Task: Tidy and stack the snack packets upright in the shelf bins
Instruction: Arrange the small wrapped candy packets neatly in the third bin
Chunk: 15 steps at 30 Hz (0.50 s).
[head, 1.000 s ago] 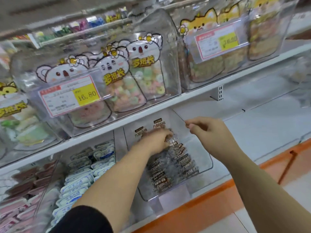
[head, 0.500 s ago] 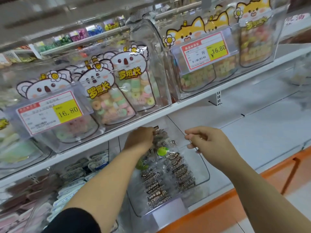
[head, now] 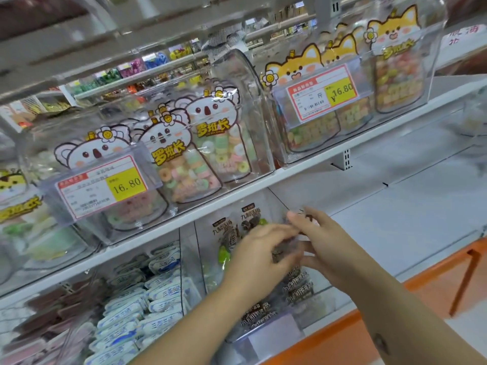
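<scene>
A clear shelf bin on the lower shelf holds several clear plum snack packets with dark lettering. Two packets stand upright at the back of the bin, and others lie slanted toward the front. My left hand reaches into the bin with its fingers curled over a packet of dark plums. My right hand meets it from the right, thumb above and fingers below the same packet. Motion blur hides the exact finger contact.
To the left, a bin of blue-and-white packets adjoins a bin of brown packets. The shelf above carries bins of koala candy bags and fox candy bags. White shelf surface extends right, above an orange base.
My left hand has come back from the rear of the bin toward the right hand. The two hands now meet on one packet. The view has shifted down and to the right.
</scene>
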### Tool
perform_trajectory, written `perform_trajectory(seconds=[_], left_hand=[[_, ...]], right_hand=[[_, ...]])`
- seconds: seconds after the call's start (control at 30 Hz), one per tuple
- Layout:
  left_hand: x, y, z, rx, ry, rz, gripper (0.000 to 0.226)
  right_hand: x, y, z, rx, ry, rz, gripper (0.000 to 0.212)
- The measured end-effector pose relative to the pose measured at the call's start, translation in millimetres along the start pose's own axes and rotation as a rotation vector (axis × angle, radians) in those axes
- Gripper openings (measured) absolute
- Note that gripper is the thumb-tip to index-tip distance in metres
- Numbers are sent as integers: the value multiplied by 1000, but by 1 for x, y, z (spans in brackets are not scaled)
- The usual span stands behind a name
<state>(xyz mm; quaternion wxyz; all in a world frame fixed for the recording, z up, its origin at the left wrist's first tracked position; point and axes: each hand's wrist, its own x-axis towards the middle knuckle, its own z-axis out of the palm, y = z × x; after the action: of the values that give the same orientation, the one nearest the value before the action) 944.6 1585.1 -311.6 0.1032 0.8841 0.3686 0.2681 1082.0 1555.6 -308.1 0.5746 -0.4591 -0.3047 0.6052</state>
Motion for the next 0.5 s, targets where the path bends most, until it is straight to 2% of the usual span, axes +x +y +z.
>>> perform_trajectory(seconds=[0.07, 0.1, 0.2, 0.23, 0.27, 0.33, 0.43, 0.5], left_hand=[[1, -1, -2, -61, -102, 63, 34], [2, -1, -4, -126, -100, 48, 31], [16, -8, -17, -400, 38, -230, 26], [25, -15, -20, -411, 84, -337, 24], [33, -24, -20, -345, 86, -429, 22], [49, -45, -15, -170, -29, -526, 20], [67, -76, 3, 106, -298, -499, 24], [78, -88, 12, 244, -412, -443, 27]], right_hand=[[1, 3, -3, -22, 109, -37, 36], [1, 3, -6, -15, 126, -53, 32], [4, -3, -17, -14, 151, -102, 19], [5, -7, -22, -23, 183, -127, 18], [8, -8, -28, -32, 233, -154, 20], [14, -9, -41, -38, 343, -190, 27], [19, -4, -49, -4, 413, -173, 32], [22, -2, -49, 32, 412, -153, 32]])
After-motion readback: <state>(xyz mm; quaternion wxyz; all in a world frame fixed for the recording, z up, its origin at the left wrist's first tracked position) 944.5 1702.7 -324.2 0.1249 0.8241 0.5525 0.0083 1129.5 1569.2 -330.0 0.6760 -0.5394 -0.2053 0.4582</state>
